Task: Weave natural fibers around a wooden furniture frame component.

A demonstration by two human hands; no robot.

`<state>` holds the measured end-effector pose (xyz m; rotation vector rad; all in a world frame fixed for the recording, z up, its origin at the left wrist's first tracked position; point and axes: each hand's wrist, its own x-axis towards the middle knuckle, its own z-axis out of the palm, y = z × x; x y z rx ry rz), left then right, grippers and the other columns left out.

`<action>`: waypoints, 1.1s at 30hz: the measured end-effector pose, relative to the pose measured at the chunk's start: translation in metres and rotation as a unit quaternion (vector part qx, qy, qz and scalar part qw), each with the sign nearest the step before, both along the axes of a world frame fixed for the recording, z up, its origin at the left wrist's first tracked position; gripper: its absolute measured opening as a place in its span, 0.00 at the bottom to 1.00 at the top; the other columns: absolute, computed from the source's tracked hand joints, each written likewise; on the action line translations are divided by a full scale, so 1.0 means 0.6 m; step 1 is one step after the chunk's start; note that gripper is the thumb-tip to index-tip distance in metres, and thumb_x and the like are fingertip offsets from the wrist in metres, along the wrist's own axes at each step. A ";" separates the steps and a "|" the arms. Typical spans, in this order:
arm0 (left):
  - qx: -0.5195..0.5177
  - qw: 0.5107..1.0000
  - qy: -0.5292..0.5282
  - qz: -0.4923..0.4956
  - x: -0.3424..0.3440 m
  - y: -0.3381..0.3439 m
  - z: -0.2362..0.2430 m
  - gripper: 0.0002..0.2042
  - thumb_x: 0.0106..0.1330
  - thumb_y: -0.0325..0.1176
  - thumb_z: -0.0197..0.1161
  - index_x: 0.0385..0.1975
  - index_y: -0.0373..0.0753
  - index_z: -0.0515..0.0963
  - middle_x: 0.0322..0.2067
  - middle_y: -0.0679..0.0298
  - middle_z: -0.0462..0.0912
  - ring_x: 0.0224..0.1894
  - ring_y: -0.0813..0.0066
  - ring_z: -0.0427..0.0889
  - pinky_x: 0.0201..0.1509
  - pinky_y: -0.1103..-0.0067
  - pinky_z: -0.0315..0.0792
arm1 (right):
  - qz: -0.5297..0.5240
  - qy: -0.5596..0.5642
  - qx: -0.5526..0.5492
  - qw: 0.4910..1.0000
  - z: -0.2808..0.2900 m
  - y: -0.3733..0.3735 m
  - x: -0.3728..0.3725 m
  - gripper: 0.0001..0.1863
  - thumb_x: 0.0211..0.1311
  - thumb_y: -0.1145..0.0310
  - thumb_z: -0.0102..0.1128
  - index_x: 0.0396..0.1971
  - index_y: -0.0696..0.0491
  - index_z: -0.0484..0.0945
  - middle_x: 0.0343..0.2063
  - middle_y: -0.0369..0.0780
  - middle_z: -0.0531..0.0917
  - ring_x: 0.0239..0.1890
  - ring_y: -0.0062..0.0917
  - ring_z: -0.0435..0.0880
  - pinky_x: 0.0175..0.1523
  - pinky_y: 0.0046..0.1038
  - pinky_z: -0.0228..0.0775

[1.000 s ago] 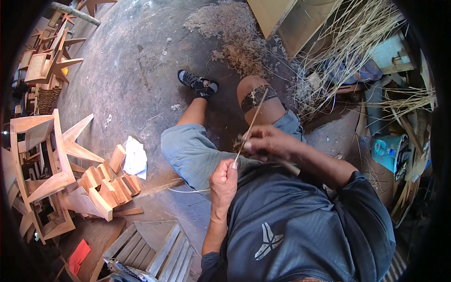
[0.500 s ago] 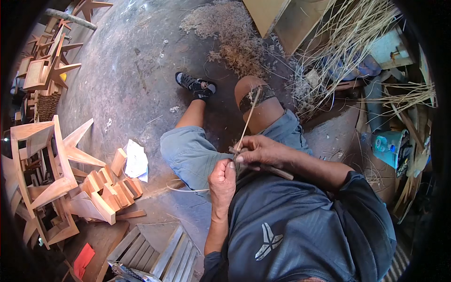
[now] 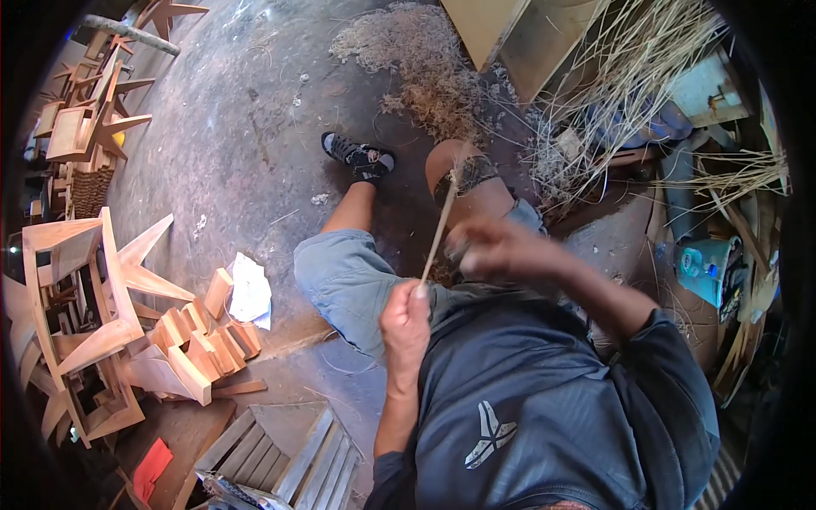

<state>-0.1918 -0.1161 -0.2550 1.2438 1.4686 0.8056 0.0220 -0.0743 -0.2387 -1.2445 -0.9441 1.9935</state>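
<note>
My left hand is closed in a fist in front of my lap, gripping a thin, pale strip that looks like rattan cane. From the top of that fist the strip slants up and away to my right knee, where a dark patterned band is wrapped around the leg. My right hand hovers just right of the strip, smeared by motion. Something dark shows at its fingers, too blurred to name. Whether those fingers touch the strip cannot be made out.
Wooden chair frames and stacked wood blocks stand at the left, beside a white sheet. Shavings cover the floor ahead. Long loose strips and a blue bucket lie at the right. A slatted wooden piece is near-left.
My right hand has moved up and away from my left fist; the stick-like handle seen under it before no longer shows. The left hand stays closed on the strip in nearly the same place.
</note>
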 end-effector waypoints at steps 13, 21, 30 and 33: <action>-0.089 0.989 -0.112 -0.021 0.031 0.034 -0.029 0.06 0.65 0.31 0.55 0.31 0.34 0.74 0.18 0.73 0.69 0.20 0.89 0.63 0.23 0.90 0.58 | 0.011 -0.129 0.013 0.992 -0.009 -0.004 0.052 0.20 0.58 0.60 0.58 0.47 0.53 0.71 0.23 0.32 0.75 0.21 0.14 0.72 0.25 0.16 0.65; -0.119 0.989 -0.002 -0.091 -0.031 0.020 -0.025 0.08 0.65 0.31 0.54 0.27 0.34 0.74 0.19 0.73 0.70 0.23 0.87 0.66 0.28 0.88 0.62 | -0.081 -0.245 0.179 0.949 -0.068 0.037 0.140 0.14 0.60 0.59 0.55 0.39 0.54 0.74 0.20 0.32 0.74 0.21 0.15 0.73 0.26 0.18 0.65; -0.060 0.997 -0.019 -0.035 0.029 0.023 -0.039 0.08 0.66 0.33 0.53 0.29 0.37 0.75 0.20 0.74 0.69 0.23 0.89 0.62 0.27 0.89 0.58 | 0.018 0.054 -0.104 0.993 -0.030 -0.029 0.007 0.13 0.60 0.61 0.57 0.35 0.55 0.72 0.20 0.33 0.73 0.18 0.15 0.69 0.21 0.16 0.59; -0.113 0.990 -0.080 -0.037 0.024 0.020 -0.047 0.08 0.67 0.34 0.53 0.29 0.38 0.75 0.20 0.75 0.69 0.22 0.90 0.61 0.26 0.90 0.56 | 0.022 0.169 -0.116 0.979 -0.070 -0.031 -0.044 0.14 0.58 0.62 0.60 0.36 0.55 0.71 0.20 0.32 0.72 0.17 0.13 0.67 0.20 0.16 0.57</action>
